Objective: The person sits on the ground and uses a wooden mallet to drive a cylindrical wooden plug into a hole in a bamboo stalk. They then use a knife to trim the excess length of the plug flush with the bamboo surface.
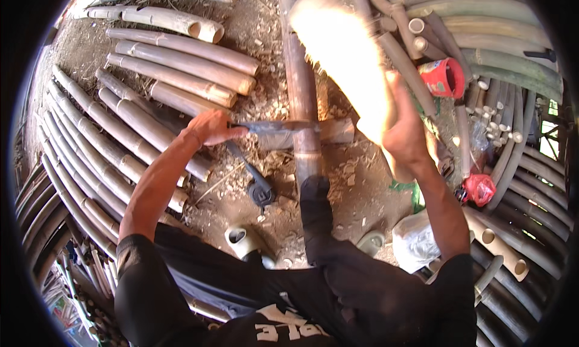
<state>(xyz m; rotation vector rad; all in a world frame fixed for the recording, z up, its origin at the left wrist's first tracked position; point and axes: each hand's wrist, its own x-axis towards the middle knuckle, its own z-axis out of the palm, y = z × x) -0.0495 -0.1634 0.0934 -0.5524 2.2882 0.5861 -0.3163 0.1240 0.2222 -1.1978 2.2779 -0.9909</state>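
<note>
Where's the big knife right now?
In the head view, the knife is a little above the middle, in the person's left hand, with its blade reaching across the long bamboo pole.

Room to pass: chip-strewn floor right of the central bamboo pole. Obstructions: the blade set across that pole, the glare-whitened object beside its upper length, and cut bamboo lengths crowding the left.
</note>
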